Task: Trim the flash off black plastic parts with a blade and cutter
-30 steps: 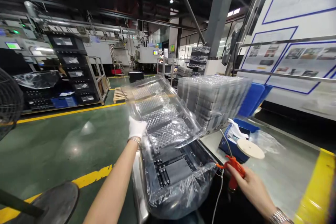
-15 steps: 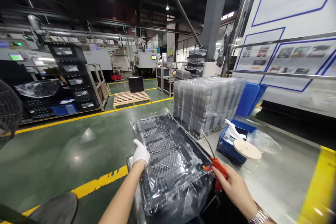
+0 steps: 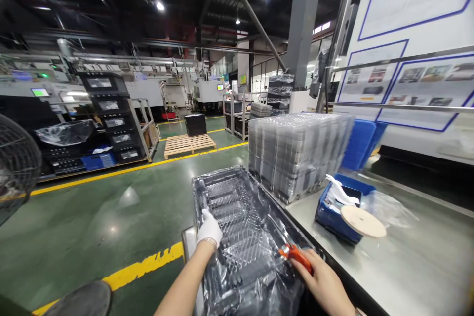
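Hands apart: gloved left hand (image 3: 209,227) pressing clear tray (image 3: 237,217), right hand (image 3: 322,281) gripping orange air gun (image 3: 295,254); nozzle risks snagging loose plastic wrap (image 3: 255,289).

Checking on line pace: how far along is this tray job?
Done: the clear blister tray lies flat over the bagged black tray. In hand: the gloved left hand steadies its edge; the right hand holds the orange air gun. Left: a stack of clear trays waits.
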Demonstrator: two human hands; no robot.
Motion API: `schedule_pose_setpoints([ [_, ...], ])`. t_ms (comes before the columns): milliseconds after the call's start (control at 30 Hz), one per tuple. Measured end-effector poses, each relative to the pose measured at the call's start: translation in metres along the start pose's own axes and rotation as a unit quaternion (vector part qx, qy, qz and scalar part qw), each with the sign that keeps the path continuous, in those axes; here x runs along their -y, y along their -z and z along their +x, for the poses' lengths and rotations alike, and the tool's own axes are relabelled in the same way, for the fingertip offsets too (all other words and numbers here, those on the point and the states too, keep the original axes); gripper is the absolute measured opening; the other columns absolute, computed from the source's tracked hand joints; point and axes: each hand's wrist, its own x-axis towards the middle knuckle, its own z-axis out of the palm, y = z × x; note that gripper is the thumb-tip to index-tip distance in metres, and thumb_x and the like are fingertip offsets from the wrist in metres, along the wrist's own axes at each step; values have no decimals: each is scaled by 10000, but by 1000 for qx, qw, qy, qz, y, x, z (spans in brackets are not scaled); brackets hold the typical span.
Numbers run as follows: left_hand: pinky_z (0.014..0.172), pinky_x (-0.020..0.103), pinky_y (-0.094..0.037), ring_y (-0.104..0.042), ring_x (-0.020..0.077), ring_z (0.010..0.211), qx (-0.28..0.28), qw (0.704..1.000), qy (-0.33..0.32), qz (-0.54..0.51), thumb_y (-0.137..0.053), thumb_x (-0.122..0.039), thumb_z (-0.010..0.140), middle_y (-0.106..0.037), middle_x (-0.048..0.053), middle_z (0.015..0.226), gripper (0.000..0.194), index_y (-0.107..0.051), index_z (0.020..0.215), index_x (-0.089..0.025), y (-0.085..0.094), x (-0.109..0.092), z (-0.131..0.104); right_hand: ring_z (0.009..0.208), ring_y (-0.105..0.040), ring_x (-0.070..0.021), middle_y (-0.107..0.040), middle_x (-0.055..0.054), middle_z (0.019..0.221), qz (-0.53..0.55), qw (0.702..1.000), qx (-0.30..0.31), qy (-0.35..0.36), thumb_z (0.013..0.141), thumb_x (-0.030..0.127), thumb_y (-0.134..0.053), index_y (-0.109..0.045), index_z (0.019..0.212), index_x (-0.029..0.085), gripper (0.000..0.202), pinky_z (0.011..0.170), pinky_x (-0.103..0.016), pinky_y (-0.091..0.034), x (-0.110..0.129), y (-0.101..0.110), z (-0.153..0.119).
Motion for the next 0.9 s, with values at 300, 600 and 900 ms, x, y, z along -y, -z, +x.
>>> schedule_pose_setpoints([
  [300, 1093, 421, -436, -556, 332, 1302, -17, 999, 21, 18, -379, -63, 908, -433, 284, 1504, 818, 59, 1596, 0, 4, -7, -2, 795, -672, -209, -671, -93, 903, -32, 998, -3, 44, 982, 547, -437, -717, 966, 151, 486, 765, -371, -563, -8, 7, 10],
  [600, 1014, 441, -449, -552, 378, 1217, -106, 977, -59, 175, -385, -277, 986, -495, 265, 1321, 524, -468, 1437, -24, -20, -1, -16, 1049, -670, -204, -617, -141, 1253, -127, 983, -5, 130, 1016, 200, -506, -535, 1371, 98, 371, 874, -337, -586, -9, -28, -21],
  [900, 1037, 461, -411, -484, 407, 1236, -81, 967, -82, 226, -301, -401, 1009, -452, 209, 1335, 500, -535, 1299, -67, -23, -10, -18, 1142, -586, -283, -563, -188, 1328, -396, 905, 38, 148, 971, 111, -606, -594, 1303, 47, 339, 1006, -490, -495, 46, 7, -61],
])
